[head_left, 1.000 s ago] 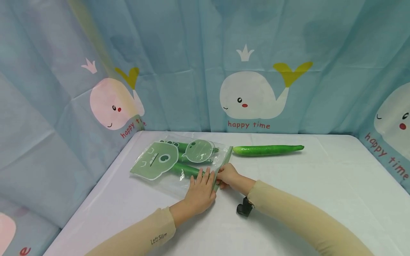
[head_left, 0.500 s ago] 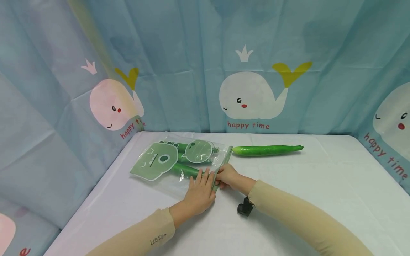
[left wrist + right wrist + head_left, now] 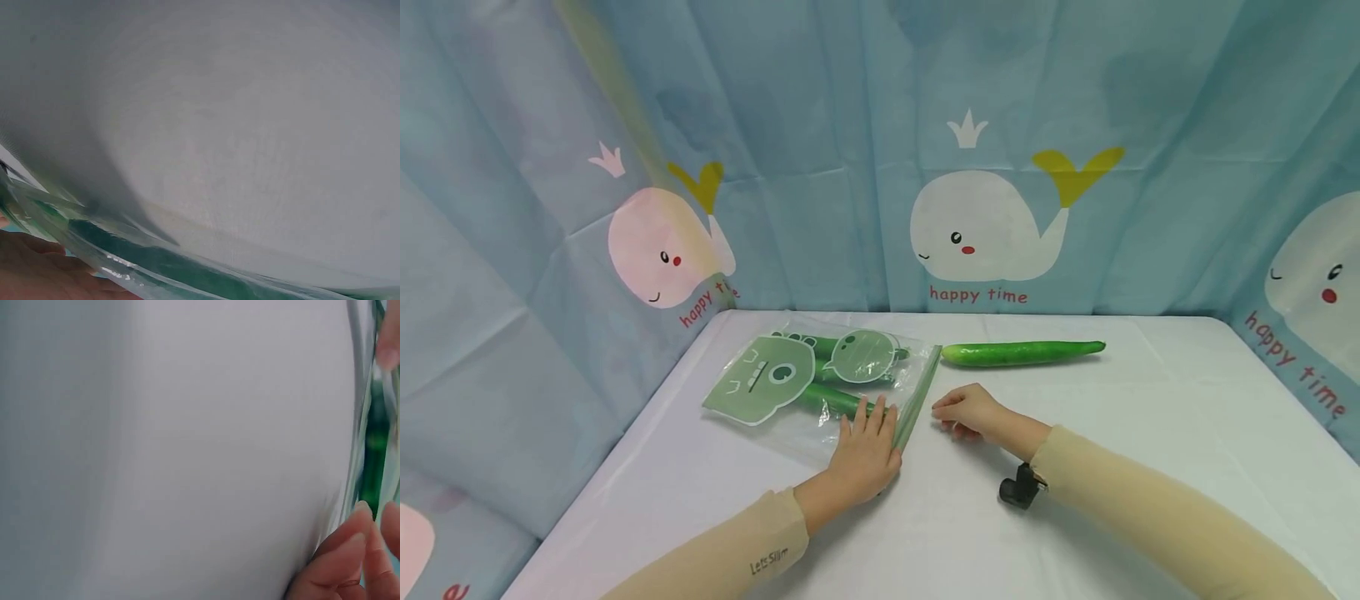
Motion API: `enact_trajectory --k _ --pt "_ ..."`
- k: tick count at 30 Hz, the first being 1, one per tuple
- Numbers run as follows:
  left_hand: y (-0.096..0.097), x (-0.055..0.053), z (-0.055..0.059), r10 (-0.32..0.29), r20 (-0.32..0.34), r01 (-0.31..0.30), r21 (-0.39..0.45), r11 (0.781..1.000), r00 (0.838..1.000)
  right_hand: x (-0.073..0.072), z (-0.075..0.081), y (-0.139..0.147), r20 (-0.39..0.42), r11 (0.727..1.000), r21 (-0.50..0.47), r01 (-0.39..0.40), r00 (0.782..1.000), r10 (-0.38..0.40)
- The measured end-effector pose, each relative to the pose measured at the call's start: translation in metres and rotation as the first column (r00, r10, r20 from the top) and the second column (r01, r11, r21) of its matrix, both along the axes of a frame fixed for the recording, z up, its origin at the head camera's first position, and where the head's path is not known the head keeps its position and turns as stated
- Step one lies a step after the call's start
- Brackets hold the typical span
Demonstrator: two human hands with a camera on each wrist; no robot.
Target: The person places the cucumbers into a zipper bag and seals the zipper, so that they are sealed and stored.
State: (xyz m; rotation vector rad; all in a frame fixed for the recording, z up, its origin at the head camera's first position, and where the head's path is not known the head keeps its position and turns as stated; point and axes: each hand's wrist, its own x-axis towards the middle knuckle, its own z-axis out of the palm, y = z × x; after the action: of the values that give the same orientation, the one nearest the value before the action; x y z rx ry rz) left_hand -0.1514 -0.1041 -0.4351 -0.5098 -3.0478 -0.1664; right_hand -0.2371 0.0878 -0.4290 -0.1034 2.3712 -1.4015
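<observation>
A clear zip bag [image 3: 756,383] with a green monster print lies flat on the table, its green zip strip along the right side. Inside are green cucumbers [image 3: 833,400], partly hidden by the print. My left hand [image 3: 863,457] rests on the bag's near right corner, fingers straight and spread over the plastic. Just right of the strip, my right hand [image 3: 973,414] hovers apart from the bag, fingers loosely bent and holding nothing. In the right wrist view its fingertips [image 3: 359,512] show near the bag's edge. Another cucumber [image 3: 1022,353] lies loose beyond the right hand.
The white tablecloth [image 3: 1150,417] covers the table up to the back edge. Blue curtains [image 3: 820,242] printed with whales enclose the back and sides. A small black camera [image 3: 1021,487] sits on the right wrist.
My right hand has let go of the bag's zip edge and moved a little to the right. The left hand stays on the bag.
</observation>
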Motion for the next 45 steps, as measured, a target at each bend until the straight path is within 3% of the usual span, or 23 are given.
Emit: enact_trajectory --k 8,16,21,28,31,37,45 --pt "0.0 0.001 0.0 0.016 0.001 -0.016 -0.009 1.0 1.0 -0.018 0.013 0.055 -0.031 0.998 -0.064 0.008 0.999 -0.01" --pt "-0.003 0.001 -0.002 0.063 0.02 -0.063 -0.005 0.998 0.998 -0.037 0.031 0.106 -0.136 1.0 -0.013 -0.004 0.991 0.002" --pt "-0.004 0.001 -0.004 0.066 0.022 -0.066 -0.009 0.998 0.998 -0.05 0.035 0.138 -0.268 0.999 0.013 -0.032 0.963 0.034" --pt "-0.003 0.0 -0.004 0.054 0.008 -0.054 0.014 0.998 0.999 -0.064 0.039 0.176 -0.391 0.997 0.052 0.054 0.92 -0.03" --pt "-0.002 0.0 -0.004 0.041 -0.015 -0.04 0.02 0.999 0.999 -0.068 0.04 0.189 -0.378 0.994 0.075 0.081 0.925 -0.047" --pt "0.0 -0.001 -0.003 0.032 -0.04 -0.031 0.042 0.999 0.999 -0.071 0.038 0.208 -0.276 0.99 0.125 0.062 0.961 -0.025" --pt "0.0 -0.001 -0.003 0.037 -0.026 -0.036 0.037 0.999 0.999 -0.073 0.029 0.213 -0.109 0.994 0.084 0.068 0.992 -0.058"
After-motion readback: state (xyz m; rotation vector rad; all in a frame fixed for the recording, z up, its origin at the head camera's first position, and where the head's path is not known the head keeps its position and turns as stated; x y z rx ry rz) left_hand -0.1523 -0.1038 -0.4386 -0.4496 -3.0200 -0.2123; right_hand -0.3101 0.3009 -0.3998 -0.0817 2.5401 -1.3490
